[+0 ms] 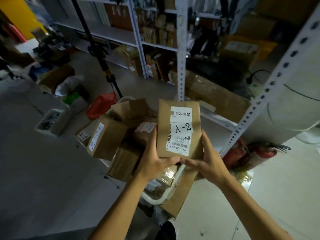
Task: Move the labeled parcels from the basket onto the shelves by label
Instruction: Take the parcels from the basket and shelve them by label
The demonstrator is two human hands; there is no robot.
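I hold a flat brown cardboard parcel (164,118) with a white shipping label marked A-2, lifted above the basket. My left hand (155,158) grips its lower left edge and my right hand (206,158) grips its lower right edge, thumbs along the sides. Beneath it the white-rimmed basket (174,184) holds several more brown parcels. One parcel (107,137) on the left carries an A-2 label, and another A-2 box (83,134) lies behind it.
White metal shelving (181,49) stands ahead, packed with boxes. A perforated shelf post (256,108) slants close on my right. Two red fire extinguishers (251,155) lie at its foot. A black tripod (107,70), a red crate (102,104) and loose boxes occupy the floor to the left.
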